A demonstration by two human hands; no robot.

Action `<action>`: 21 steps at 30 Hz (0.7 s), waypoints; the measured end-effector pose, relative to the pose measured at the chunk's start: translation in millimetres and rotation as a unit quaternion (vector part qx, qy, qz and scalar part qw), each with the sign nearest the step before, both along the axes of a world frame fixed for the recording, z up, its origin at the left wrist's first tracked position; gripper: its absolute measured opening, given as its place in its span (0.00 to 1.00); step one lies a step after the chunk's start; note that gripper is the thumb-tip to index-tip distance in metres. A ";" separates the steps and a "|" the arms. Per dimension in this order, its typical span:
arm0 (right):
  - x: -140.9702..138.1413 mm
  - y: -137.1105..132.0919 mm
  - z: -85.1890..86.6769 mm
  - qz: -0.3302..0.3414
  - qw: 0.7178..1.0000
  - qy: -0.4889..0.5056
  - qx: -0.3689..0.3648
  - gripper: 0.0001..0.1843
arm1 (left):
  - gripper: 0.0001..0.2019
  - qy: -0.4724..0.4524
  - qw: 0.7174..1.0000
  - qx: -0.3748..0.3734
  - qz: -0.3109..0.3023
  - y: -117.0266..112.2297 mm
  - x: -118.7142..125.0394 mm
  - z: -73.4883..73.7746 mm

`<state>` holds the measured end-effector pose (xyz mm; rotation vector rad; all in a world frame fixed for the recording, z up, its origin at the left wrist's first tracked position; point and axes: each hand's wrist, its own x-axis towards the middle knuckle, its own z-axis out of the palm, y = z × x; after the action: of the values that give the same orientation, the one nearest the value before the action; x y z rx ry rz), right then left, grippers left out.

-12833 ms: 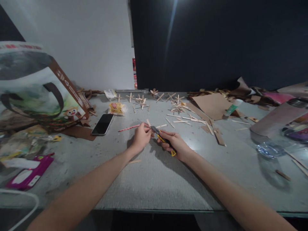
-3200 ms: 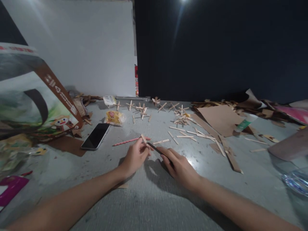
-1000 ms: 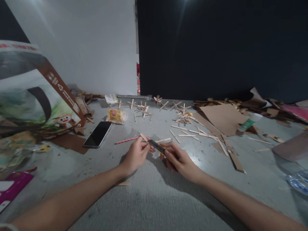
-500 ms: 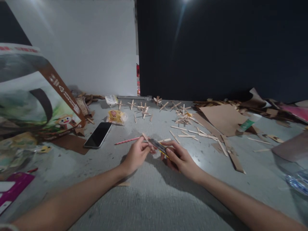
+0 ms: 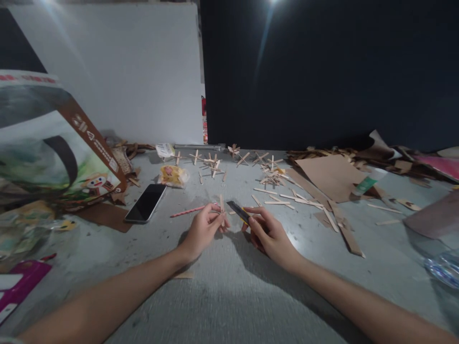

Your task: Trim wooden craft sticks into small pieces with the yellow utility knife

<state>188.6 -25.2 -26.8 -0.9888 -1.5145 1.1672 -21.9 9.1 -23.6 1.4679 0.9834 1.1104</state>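
Observation:
My left hand (image 5: pixel 201 230) pinches a short wooden craft stick (image 5: pixel 222 206) and holds it upright just above the grey table (image 5: pixel 229 296). My right hand (image 5: pixel 269 235) is closed round a black and yellow utility knife (image 5: pixel 239 212), whose tip points up and left toward the stick. The knife and the stick are a little apart. A pink striped straw (image 5: pixel 188 210) lies on the table just behind my left hand.
A black phone (image 5: pixel 146 202) lies to the left, next to a large printed bag (image 5: pixel 50 143). Loose sticks and glued stick crosses (image 5: pixel 211 160) are scattered at the back. Brown cardboard (image 5: pixel 328 174), a green-capped glue tube (image 5: pixel 367 182) and clear plastic (image 5: pixel 442 267) lie to the right.
My left hand has turned the stick from a slant to upright. The knife has drawn back slightly from it. Both hands have stayed in the same place on the table.

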 end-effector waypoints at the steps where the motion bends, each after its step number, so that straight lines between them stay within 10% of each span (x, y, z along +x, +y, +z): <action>1: -0.1 0.1 -0.2 -0.005 1.000 0.000 0.003 0.27 | 0.22 0.000 1.000 -0.001 -0.002 -0.1 0.0 0.3; 21: 3.2 4.2 -8.4 -0.066 0.995 -0.049 0.059 0.22 | 0.18 0.016 1.000 0.009 0.001 2.0 -1.3 -3.2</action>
<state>191.8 -21.0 -35.1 -1.0613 -1.5512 0.9372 -23.2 11.1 -26.8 1.5050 0.9998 1.1027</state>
